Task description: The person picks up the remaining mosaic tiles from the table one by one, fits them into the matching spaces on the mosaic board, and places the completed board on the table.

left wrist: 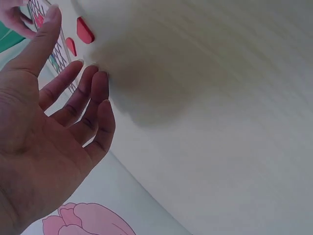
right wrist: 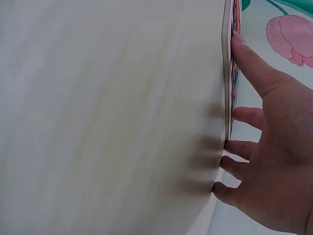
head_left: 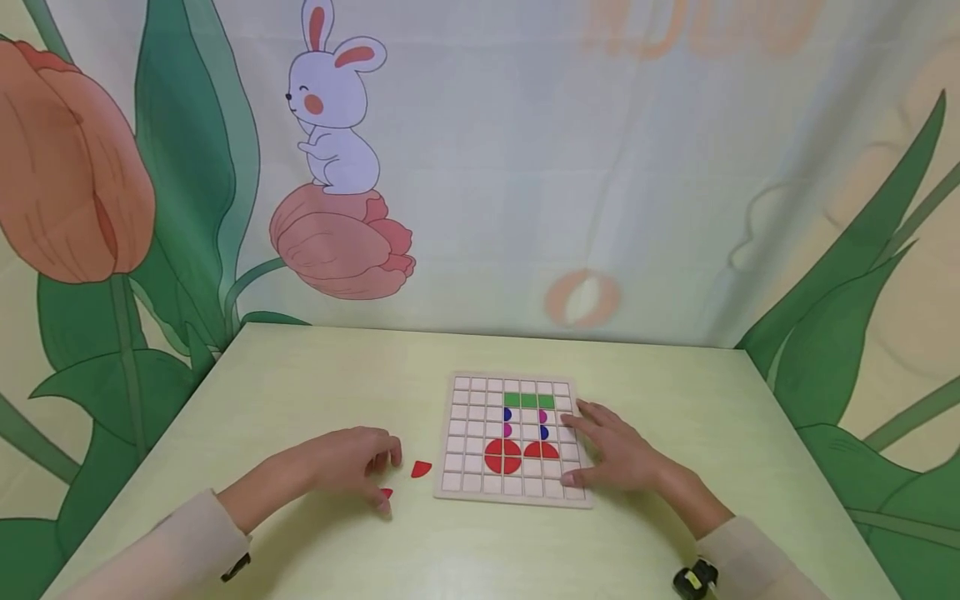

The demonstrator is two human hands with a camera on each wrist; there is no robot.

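A square wooden grid board lies on the table. On it are a row of green squares, small blue and magenta half-circles, a full red circle and a red half-circle. My left hand hovers left of the board, thumb and fingers spread apart, holding nothing. Beneath its thumb is a partly covered red quarter-circle piece; a second red piece lies nearer the board. Both lie loose in the left wrist view. With extended fingers, my right hand rests on the board's right edge.
The pale yellow table extends around the board on every side. Behind it hangs a printed cloth with a rabbit and tulips, meeting the table's back edge. Green printed leaves flank both sides.
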